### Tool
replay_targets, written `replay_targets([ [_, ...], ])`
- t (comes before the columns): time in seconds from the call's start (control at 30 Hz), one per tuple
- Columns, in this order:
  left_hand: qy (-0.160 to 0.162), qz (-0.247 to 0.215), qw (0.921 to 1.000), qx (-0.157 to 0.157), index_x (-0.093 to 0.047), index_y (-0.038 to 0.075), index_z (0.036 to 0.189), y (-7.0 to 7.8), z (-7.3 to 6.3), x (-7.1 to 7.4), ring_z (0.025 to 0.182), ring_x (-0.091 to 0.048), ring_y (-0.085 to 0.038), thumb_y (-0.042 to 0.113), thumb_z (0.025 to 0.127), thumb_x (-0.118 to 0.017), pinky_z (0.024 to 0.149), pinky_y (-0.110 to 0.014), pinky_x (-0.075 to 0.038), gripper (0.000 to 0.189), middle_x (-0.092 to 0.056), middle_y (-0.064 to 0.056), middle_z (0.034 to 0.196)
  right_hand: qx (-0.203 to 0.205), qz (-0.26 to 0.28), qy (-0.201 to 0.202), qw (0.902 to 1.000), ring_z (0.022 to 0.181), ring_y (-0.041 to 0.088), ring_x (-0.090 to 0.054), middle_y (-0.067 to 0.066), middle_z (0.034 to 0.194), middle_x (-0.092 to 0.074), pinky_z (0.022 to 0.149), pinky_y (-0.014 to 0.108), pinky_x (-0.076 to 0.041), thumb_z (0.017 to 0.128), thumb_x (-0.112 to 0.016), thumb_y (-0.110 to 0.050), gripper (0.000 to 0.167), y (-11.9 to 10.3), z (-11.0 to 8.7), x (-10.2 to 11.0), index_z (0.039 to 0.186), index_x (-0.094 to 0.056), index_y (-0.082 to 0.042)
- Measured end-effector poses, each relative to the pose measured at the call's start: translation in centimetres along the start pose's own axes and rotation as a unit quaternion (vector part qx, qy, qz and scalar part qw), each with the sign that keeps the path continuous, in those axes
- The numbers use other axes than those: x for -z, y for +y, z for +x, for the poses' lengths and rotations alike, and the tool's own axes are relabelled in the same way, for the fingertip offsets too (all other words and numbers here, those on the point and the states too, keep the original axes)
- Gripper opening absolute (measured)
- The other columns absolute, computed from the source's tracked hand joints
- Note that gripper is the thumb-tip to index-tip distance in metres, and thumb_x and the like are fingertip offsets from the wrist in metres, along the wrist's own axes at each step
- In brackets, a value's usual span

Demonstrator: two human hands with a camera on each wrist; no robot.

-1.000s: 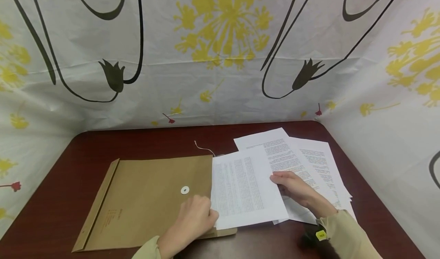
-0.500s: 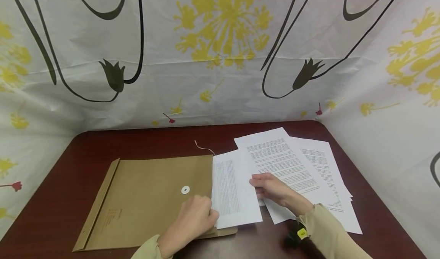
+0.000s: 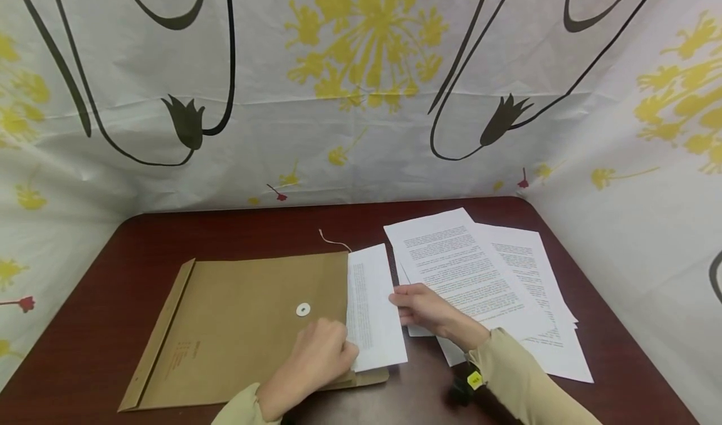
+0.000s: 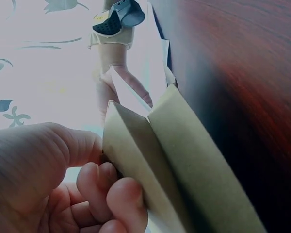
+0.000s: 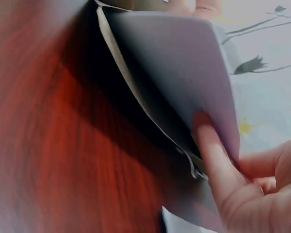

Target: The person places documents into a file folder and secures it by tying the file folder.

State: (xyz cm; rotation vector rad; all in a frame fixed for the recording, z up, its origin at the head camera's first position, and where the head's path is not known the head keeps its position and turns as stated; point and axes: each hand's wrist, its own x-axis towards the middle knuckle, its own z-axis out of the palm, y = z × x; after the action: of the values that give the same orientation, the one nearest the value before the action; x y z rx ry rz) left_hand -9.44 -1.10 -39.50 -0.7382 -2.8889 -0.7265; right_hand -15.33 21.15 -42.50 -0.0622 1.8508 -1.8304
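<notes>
A brown paper document envelope (image 3: 242, 325) with a white button lies on the table, its mouth facing right. My left hand (image 3: 317, 359) pinches the upper layer of the envelope near the mouth's front corner; the left wrist view shows thumb and curled fingers at the brown edge (image 4: 136, 150). A printed white sheet (image 3: 375, 312) is partly inside the envelope, its right part sticking out. My right hand (image 3: 431, 312) pinches the sheet's right edge, thumb on top. In the right wrist view, the fingers (image 5: 211, 145) lie under the sheet (image 5: 189, 63), above the envelope's lower flap.
Several printed sheets (image 3: 468, 268) lie overlapping on the right of the dark red table (image 3: 265, 230). A thin string (image 3: 334, 242) sticks out behind the envelope. A patterned white cloth (image 3: 350, 130) hangs at the back and sides.
My right hand has moved left, sliding the held sheet deeper into the envelope, so less of it shows. My left hand has stayed at the envelope's edge.
</notes>
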Motion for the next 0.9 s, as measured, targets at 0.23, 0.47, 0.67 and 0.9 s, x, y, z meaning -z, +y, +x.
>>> replay_targets([
  [0.23, -0.003, -0.020, 0.9998, -0.004, -0.028, 0.018, 0.048, -0.3, 0.1, 0.6, 0.043, -0.025, -0.004, 0.007, 0.067, -0.056, 0.036, -0.021, -0.022, 0.035, -0.024, 0.010, 0.048, 0.000, -0.014, 0.076, 0.9970, 0.078, 0.015, -0.066, 0.016, 0.096, -0.067, 0.070, 0.029, -0.054, 0.096, -0.041, -0.005, 0.035, 0.4, 0.8, -1.7, 0.122, -0.047, 0.018],
  [0.47, 0.001, -0.022, 0.9997, -0.008, -0.029, 0.017, 0.049, -0.5, 0.1, 0.5, 0.043, -0.024, -0.004, 0.007, 0.068, -0.056, 0.037, -0.021, -0.022, 0.035, -0.022, 0.010, 0.049, 0.007, -0.004, 0.091, 0.9958, 0.072, 0.013, -0.065, 0.012, 0.087, -0.068, 0.066, 0.028, -0.054, 0.096, -0.042, -0.004, 0.034, 1.0, 1.5, -3.5, 0.119, -0.048, 0.019],
  [0.67, 0.006, -0.019, 0.9998, -0.010, -0.029, 0.017, 0.049, -0.6, 0.1, 0.4, 0.044, -0.025, -0.005, 0.009, 0.067, -0.056, 0.037, -0.022, -0.023, 0.033, -0.024, 0.010, 0.049, 0.006, 0.005, 0.056, 0.9984, 0.071, 0.013, -0.065, 0.010, 0.082, -0.067, 0.067, 0.031, -0.055, 0.094, -0.045, -0.004, 0.027, 1.1, 1.9, -4.6, 0.109, -0.054, 0.017],
  [0.9, -0.002, -0.025, 0.9996, -0.015, -0.033, 0.016, 0.049, -0.7, 0.1, 0.4, 0.044, -0.027, -0.004, 0.008, 0.067, -0.057, 0.037, -0.022, -0.026, 0.031, -0.027, 0.009, 0.049, -0.011, 0.017, 0.014, 0.9997, 0.070, 0.016, -0.066, 0.012, 0.078, -0.067, 0.068, 0.033, -0.055, 0.092, -0.048, -0.003, 0.015, 1.0, 2.6, -5.6, 0.092, -0.059, 0.008],
])
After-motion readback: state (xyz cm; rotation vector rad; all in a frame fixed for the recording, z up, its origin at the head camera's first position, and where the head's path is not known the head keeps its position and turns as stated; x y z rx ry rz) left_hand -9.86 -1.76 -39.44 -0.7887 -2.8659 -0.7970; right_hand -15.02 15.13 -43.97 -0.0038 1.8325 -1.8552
